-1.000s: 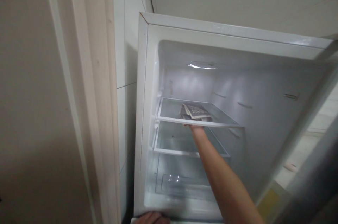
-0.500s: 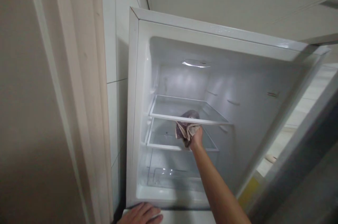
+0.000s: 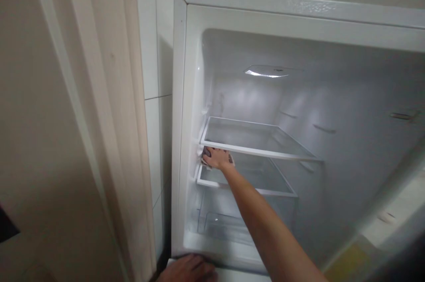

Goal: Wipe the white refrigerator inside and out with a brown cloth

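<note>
My right hand (image 3: 217, 158) reaches into the open fridge and presses a crumpled purple-and-beige cloth (image 3: 207, 151) near the left inner wall. The hand is between the upper glass shelf (image 3: 245, 133) and the lower glass shelf (image 3: 259, 175); its palm hides most of the cloth. At the bottom of the view, my left hand (image 3: 187, 269) lies with its fingers stretched over the white ledge (image 3: 242, 275) below the fridge opening, holding nothing.
A clear plastic drawer (image 3: 226, 224) sits at the bottom of the fridge. A wooden door frame (image 3: 122, 118) and white wall tiles (image 3: 152, 131) stand close on the left. The fridge door at the right is blurred.
My right hand has moved left with the cloth, from the middle of the shelves to the left wall. The view has come closer to the fridge. My left hand stays on the ledge.
</note>
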Tool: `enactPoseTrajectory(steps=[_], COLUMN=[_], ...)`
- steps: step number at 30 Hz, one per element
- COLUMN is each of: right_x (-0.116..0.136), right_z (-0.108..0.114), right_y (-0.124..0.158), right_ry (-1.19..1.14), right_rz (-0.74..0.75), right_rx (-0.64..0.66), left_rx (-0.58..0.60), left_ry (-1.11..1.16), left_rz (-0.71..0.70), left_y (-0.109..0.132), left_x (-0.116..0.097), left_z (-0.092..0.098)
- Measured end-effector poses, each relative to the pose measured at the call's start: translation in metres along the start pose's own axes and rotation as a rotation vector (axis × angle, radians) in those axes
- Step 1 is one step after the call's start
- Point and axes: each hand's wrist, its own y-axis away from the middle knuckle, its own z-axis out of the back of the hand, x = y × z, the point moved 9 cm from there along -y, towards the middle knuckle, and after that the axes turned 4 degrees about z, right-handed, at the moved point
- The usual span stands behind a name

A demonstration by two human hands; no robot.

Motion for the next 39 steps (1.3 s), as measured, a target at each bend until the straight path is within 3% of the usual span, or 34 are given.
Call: enactPoseTrajectory(steps=[4, 7, 10, 14, 17, 19, 24, 27, 30, 35, 39], right_x=[0.022, 0.015, -0.016, -0.087, -0.146, -0.17, -0.184, -0.179, -0.156, -0.065, -0.001], right_z=[-0.007, -0.004, 0.008, 0.028, 0.04, 0.042, 0.038, 0.035, 0.028, 0.004, -0.012], right_y=[0.048, 0.103, 0.148, 0.182, 0.194, 0.193, 0.155, 0.116, 0.069, 0.003, -0.006], right_ry=[0.01, -0.02, -0.011, 0.074, 0.136, 0.161, 0.214, 0.194, 0.148, 0.08, 0.053], right_rz=[0.138, 0.225, 0.187, -0.014, -0.242, -0.339, -0.386, -0.383, -0.337, -0.164, -0.039], right_rx=[-0.053, -0.055, -0.052, -0.078, -0.1, -0.093, -0.079, -0.078, -0.068, -0.05, -0.066], left_rx=[0.139, 0.226, 0.22, 0.171, 0.186, 0.206, 0.168, 0.028, -0.077, -0.104, -0.105], left_ry=[0.033, 0.043, 0.025, -0.007, -0.031, -0.034, -0.094, -0.218, -0.287, -0.277, -0.321], left_rz=[0.052, 0.067, 0.055, 0.021, 0.004, -0.015, -0.082, -0.146, -0.2, -0.199, -0.227], left_y=[0.004, 0.005, 0.005, 0.005, 0.004, 0.002, -0.004, -0.006, -0.006, -0.01, -0.01], left_x=[-0.004, -0.008, -0.009, -0.01, -0.011, -0.013, -0.018, -0.02, -0.021, -0.017, -0.021], left_z=[0.006, 0.01, 0.017, 0.022, 0.022, 0.023, 0.029, 0.039, 0.044, 0.048, 0.052])
